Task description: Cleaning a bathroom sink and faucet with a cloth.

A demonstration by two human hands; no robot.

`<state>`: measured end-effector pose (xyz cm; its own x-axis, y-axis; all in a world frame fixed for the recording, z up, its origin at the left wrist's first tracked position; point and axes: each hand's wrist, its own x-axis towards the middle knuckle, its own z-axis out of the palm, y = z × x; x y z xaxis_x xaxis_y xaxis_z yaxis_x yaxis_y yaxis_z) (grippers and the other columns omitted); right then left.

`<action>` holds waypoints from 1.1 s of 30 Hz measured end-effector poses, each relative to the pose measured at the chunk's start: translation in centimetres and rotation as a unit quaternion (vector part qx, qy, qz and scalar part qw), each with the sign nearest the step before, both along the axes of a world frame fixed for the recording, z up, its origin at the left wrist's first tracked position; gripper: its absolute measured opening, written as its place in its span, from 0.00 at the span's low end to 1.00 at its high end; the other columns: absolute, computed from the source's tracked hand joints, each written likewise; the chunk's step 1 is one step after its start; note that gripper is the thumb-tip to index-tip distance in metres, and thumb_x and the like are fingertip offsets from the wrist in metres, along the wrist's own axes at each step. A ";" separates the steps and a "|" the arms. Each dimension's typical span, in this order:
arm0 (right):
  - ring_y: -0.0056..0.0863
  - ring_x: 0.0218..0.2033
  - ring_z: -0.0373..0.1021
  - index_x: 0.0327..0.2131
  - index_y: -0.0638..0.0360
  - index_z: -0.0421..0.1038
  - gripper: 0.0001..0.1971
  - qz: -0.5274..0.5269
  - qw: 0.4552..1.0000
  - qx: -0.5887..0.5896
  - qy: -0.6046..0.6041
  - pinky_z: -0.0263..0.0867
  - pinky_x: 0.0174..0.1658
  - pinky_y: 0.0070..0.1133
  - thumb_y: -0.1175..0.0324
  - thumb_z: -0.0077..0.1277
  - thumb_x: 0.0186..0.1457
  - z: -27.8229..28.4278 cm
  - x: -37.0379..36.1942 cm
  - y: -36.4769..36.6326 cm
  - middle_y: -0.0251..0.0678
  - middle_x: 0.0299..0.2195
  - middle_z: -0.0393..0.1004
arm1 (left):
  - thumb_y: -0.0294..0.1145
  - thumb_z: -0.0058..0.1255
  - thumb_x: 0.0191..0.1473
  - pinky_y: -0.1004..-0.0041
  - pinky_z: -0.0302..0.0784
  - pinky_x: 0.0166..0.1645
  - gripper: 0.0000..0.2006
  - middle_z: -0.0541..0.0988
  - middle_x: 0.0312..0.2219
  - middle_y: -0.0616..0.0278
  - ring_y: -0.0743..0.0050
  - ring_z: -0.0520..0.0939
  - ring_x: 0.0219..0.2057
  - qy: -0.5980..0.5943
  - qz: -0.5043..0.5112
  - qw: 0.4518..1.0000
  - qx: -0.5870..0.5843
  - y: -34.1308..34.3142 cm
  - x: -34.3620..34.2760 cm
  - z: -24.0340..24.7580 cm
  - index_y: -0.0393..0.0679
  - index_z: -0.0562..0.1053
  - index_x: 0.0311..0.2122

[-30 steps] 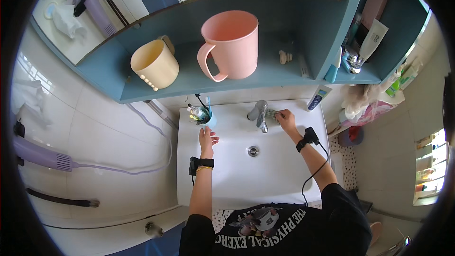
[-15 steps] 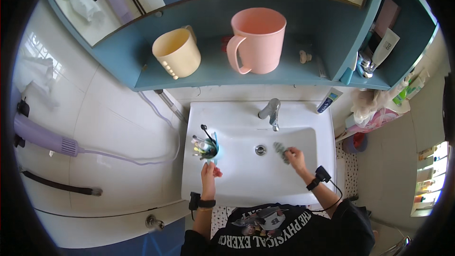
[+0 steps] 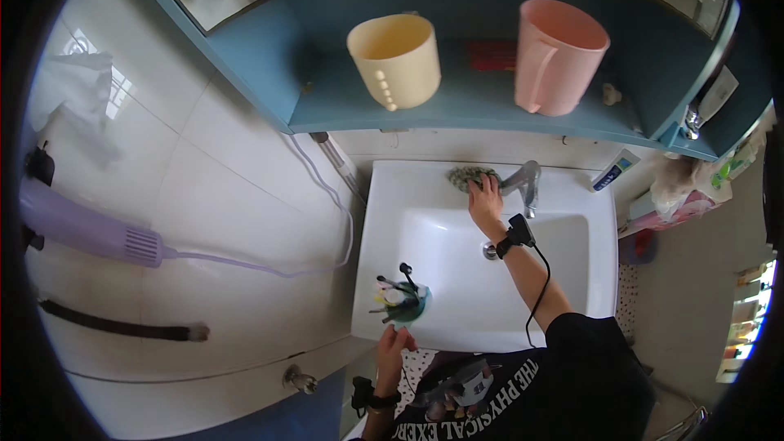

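Observation:
My left hand (image 3: 394, 351) is closed at the near side of a blue-green cup (image 3: 416, 307), gripping it low down. Toothbrushes and other thin sticks (image 3: 397, 290) stand out of the cup, over the left side of the white washbasin (image 3: 380, 220). My right hand (image 3: 487, 202) reaches to the basin's back ledge. Its fingers press a grey-green cloth or scrubber (image 3: 464, 176) onto the ledge, just left of the chrome faucet (image 3: 527, 182). Part of the cloth is hidden under the fingers.
Above the basin, a blue shelf (image 3: 482, 118) holds a cream mug (image 3: 396, 65) and a pink mug (image 3: 563, 57). A toothpaste box (image 3: 615, 170) stands at the back right corner. A purple hair dryer (image 3: 90, 224) with its cord is at left.
My right hand has carried the cloth from the basin's bowl up to the back ledge beside the faucet. My left hand and the cup have come nearer to me. The view has shifted.

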<state>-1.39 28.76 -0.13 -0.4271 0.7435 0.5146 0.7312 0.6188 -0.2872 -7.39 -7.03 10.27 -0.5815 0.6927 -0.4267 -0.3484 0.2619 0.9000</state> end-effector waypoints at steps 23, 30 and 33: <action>0.32 0.49 0.60 0.46 0.53 0.65 0.22 0.112 0.992 0.002 -0.060 0.58 0.49 0.29 0.76 0.42 0.42 -4.2 -6.8 -0.6 0.32 0.47 0.66 | 0.31 0.40 0.55 0.80 0.64 0.27 0.07 0.68 0.18 0.67 0.81 0.69 0.21 -0.025 -0.023 0.999 -0.020 -0.3 -6.3 0.3 0.39 0.66 0.29; 0.33 0.48 0.60 0.43 0.55 0.67 0.20 -0.028 0.998 -0.024 -0.053 0.57 0.49 0.31 0.75 0.42 0.42 -3.2 -3.2 -0.5 0.34 0.46 0.67 | 0.31 0.41 0.55 0.81 0.64 0.27 0.07 0.68 0.17 0.66 0.82 0.69 0.20 -0.037 -0.036 0.998 -0.022 -0.4 -6.6 -0.3 0.39 0.66 0.29; 0.32 0.48 0.59 0.42 0.55 0.68 0.19 0.065 0.997 -0.004 -0.028 0.57 0.48 0.31 0.74 0.42 0.42 -4.8 -9.6 -2.0 0.34 0.46 0.66 | 0.31 0.41 0.55 0.80 0.64 0.27 0.07 0.68 0.17 0.66 0.81 0.69 0.20 -0.036 -0.024 0.998 -0.037 -0.5 -6.4 0.1 0.38 0.66 0.29</action>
<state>-10.99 26.80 -4.94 -0.5477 0.6842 0.4815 0.6599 0.7071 -0.2542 -13.78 -7.51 10.33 -0.5148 0.6838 -0.5170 -0.3974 0.3441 0.8507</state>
